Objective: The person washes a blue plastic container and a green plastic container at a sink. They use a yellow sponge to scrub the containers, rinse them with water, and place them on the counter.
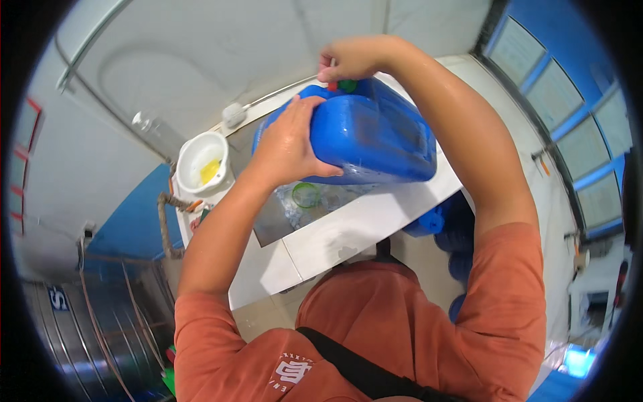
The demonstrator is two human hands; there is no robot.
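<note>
A large wet blue plastic jerrycan (371, 135) lies tilted over the sink (274, 231) in a white tiled counter. My left hand (296, 145) is spread on its near left corner, thumb along the lower side. Beyond the can, my right hand (349, 58) has its fingers curled at a small red fitting (332, 86) beside a green cap (347, 85); a pale bit shows between the fingers, and the grip itself is blurred. Under the can, a green ring (306, 195) sits in the sink among wet, shiny patches.
Left of the sink stands a white plastic tub (186, 168) holding a yellow sponge or cloth (210, 172). A round white brush (234, 115) rests by the wall. A pipe (163, 221) bends at the counter's left end. Blue containers (427, 221) stand beneath the counter at right.
</note>
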